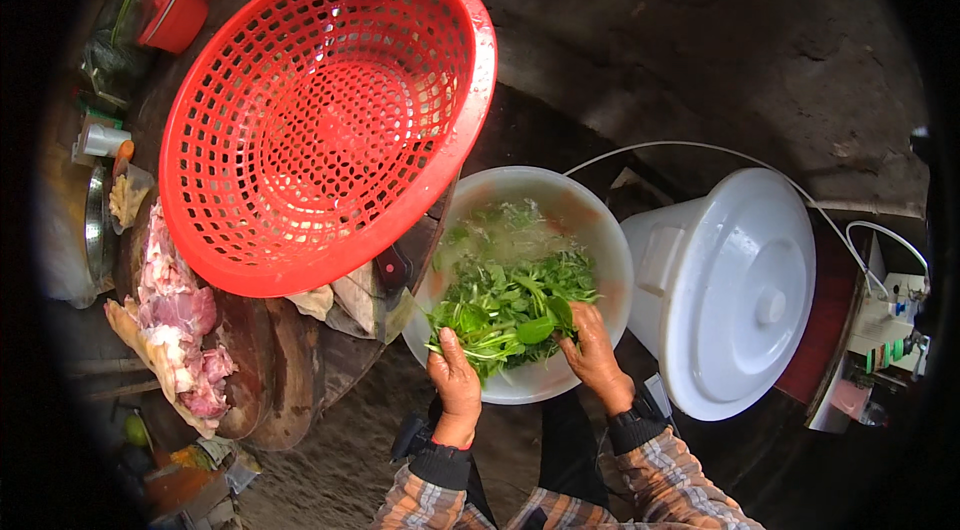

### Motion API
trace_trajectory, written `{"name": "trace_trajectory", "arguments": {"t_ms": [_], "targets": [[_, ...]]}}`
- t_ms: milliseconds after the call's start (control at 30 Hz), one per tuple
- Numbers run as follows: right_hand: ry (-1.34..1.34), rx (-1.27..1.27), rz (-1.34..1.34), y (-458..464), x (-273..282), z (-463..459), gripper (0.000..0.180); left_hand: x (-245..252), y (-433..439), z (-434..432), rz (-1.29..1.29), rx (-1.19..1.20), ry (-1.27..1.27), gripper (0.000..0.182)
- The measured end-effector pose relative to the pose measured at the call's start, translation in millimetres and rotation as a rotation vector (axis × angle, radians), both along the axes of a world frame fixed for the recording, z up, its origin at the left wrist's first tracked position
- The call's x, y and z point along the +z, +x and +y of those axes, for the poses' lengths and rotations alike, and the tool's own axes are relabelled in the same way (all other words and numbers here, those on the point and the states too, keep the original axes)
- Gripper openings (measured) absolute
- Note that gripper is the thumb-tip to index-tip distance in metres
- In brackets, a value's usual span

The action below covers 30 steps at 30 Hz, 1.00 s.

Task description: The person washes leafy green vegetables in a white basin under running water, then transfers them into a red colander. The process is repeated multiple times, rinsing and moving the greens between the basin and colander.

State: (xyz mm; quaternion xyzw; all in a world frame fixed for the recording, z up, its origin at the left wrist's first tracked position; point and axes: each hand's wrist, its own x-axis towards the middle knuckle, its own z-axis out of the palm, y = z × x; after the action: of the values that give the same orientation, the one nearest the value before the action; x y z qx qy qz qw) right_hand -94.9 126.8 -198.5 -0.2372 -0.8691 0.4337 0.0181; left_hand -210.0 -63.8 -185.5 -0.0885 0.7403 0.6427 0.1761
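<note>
My left hand (454, 384) grips the left side of a bunch of leafy greens (499, 327), its thumb lying over the stems. On the other side of the same bunch, my right hand (596, 361) has its fingers curled around the leaves. The greens are over a white plastic basin (616, 252) of cloudy water, and more leaves float toward its far side. Parts of my fingers are hidden under the leaves. A large red plastic colander (337, 117) stands up and to the left of the basin, with nothing but a few small scraps inside.
A lidded white plastic bucket (739, 297) stands right of the basin. Raw meat (176, 327) lies on round wooden chopping boards (281, 372) at left. A thin white hose (690, 144) arcs behind the basin. Several red buckets (176, 16) sit at upper left.
</note>
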Motion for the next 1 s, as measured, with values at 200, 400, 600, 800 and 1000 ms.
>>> {"name": "trace_trajectory", "arguments": {"t_ms": [200,400,600,800,1000], "targets": [[0.454,0.238,-0.600,-15,-64,-37,0.097,-68,16,-12,0.160,-0.674,-0.687,0.081],[0.431,0.258,-0.656,-75,-102,4,0.091,-86,29,1,0.029,-1.198,-1.013,0.105],[0.516,0.252,-0.595,-84,-99,-26,0.087,-115,-4,26,-0.046,-0.967,-1.102,0.100],[0.585,0.216,-0.678,-67,-133,10,0.075,-147,-25,31,0.016,-0.553,-0.933,0.076],[-0.349,-0.404,-0.244,-71,-140,-14,0.041,-137,-30,52,-0.457,-0.175,-0.194,0.060]]}}
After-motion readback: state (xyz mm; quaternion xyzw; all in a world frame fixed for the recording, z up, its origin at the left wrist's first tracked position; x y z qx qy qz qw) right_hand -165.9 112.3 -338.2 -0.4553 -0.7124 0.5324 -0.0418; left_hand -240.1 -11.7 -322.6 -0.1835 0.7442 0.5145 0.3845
